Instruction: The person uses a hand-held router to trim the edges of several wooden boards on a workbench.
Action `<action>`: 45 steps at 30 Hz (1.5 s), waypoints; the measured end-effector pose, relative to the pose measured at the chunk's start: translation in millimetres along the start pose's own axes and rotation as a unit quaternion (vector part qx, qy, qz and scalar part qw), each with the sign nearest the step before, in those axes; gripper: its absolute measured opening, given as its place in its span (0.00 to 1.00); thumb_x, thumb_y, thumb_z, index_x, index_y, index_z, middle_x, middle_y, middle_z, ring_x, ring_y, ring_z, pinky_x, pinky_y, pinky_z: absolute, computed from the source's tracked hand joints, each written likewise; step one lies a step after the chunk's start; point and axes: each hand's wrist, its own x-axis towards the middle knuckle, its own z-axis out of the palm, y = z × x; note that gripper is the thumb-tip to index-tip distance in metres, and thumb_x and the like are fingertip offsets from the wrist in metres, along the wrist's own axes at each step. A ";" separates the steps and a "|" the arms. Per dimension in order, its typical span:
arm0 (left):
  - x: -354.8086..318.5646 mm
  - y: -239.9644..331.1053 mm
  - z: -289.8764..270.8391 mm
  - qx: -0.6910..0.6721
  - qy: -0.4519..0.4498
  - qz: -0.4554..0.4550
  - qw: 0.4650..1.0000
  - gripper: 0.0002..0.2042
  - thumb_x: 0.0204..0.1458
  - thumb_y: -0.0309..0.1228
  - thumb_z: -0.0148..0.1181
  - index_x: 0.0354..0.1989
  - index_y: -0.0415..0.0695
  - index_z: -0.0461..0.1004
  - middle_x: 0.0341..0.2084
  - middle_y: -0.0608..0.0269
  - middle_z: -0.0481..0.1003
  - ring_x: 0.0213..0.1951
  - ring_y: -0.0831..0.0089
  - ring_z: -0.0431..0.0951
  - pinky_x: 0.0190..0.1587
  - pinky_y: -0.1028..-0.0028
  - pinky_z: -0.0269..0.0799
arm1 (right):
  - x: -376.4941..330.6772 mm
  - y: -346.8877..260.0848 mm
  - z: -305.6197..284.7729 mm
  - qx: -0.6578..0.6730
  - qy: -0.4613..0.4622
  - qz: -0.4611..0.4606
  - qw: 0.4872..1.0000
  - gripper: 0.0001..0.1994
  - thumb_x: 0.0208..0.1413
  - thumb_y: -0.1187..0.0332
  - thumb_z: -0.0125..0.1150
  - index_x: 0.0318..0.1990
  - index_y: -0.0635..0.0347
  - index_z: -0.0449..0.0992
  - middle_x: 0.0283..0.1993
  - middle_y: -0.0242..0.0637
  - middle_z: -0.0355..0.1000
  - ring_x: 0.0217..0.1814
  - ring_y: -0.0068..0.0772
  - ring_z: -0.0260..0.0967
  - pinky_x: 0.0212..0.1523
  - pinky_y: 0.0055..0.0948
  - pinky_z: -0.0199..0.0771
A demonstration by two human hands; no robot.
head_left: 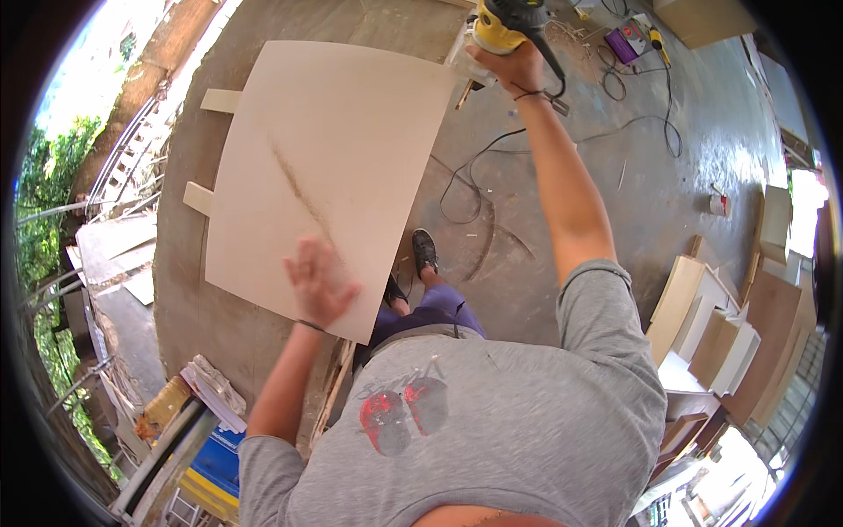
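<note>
A large pale board (pixel 351 158) lies in front of me, with a brown streak of dust (pixel 299 189) running slantwise across it. Over the board's near part is my left hand (pixel 320 285), fingers spread and a little blurred, holding nothing; whether it touches the surface I cannot tell. My right arm reaches far forward, past the board's far right corner. There my right hand (pixel 518 70) is closed around a yellow and black corded power tool (pixel 500 31), cut off by the upper edge of the view. Its exact kind is unclear.
Two pale wood strips (pixel 198 198) stick out from under the board's left side. Black cable (pixel 474 180) loops over the concrete floor on the right. A purple box (pixel 626 44) lies farther off. Wooden cabinet parts (pixel 694 307) stand at right; a white pot (pixel 720 205) is beyond.
</note>
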 end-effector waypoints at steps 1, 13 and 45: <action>1.1 29.7 0.2 -0.037 -0.022 0.018 0.999 0.36 0.51 0.51 0.56 0.67 0.46 0.57 0.69 0.52 0.51 0.71 0.55 0.47 0.69 0.48 0.26 | -8.0 -1.8 -9.0 -0.003 -0.005 0.017 1.000 0.27 0.36 0.56 0.78 0.43 0.61 0.77 0.40 0.37 0.78 0.42 0.31 0.76 0.43 0.30 0.76; -9.3 60.2 12.5 -0.078 -0.094 -0.005 0.992 0.33 0.43 0.37 0.64 0.61 0.42 0.64 0.67 0.54 0.55 0.71 0.57 0.48 0.70 0.50 0.28 | -237.5 -80.2 -29.7 0.057 -0.144 0.052 0.987 0.21 0.45 0.61 0.73 0.47 0.56 0.77 0.43 0.33 0.78 0.44 0.23 0.74 0.46 0.26 0.75; -9.7 63.4 13.0 -0.110 -0.050 -0.055 0.991 0.35 0.41 0.37 0.63 0.61 0.40 0.63 0.65 0.54 0.59 0.68 0.57 0.55 0.69 0.54 0.43 | -36.8 -40.8 20.8 0.061 -0.068 0.008 0.996 0.23 0.33 0.67 0.80 0.39 0.63 0.77 0.37 0.36 0.78 0.38 0.27 0.77 0.43 0.28 0.78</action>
